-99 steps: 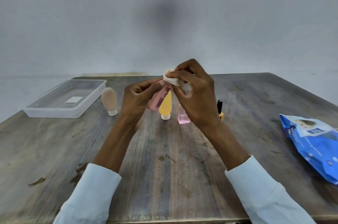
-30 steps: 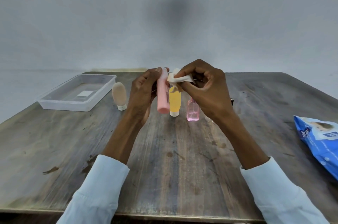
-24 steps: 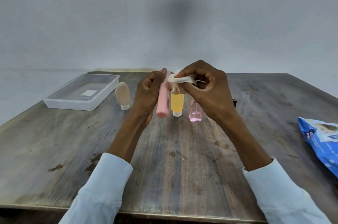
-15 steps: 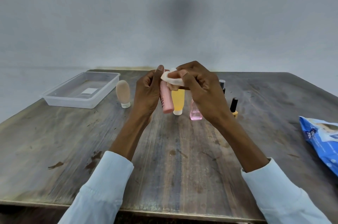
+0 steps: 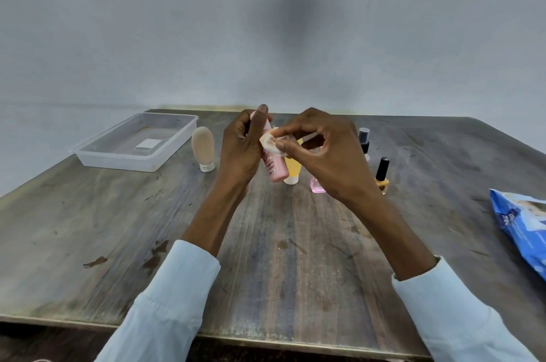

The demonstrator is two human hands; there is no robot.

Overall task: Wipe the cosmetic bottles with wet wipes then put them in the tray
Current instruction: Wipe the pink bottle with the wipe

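My left hand (image 5: 240, 148) grips a pink tube (image 5: 276, 168) above the table, its lower end tilted to the right. My right hand (image 5: 322, 151) pinches a small folded white wipe (image 5: 272, 144) against the tube's side. Behind the hands stand a yellow tube (image 5: 294, 174), a small pink glass bottle (image 5: 317, 185), a dark spray bottle (image 5: 364, 140) and a yellow nail polish bottle (image 5: 382, 176). A beige tube (image 5: 203, 148) stands on its cap to the left. The clear plastic tray (image 5: 124, 159) lies at the far left.
A blue pack of wet wipes (image 5: 523, 222) lies at the table's right edge. The wooden table (image 5: 289, 258) has bare boards in front of my arms. A plain grey wall stands behind the table.
The wipe has slid from the tube's top down onto its side. The pink tube has tilted, and my right hand has shifted slightly, uncovering the spray bottle and nail polish.
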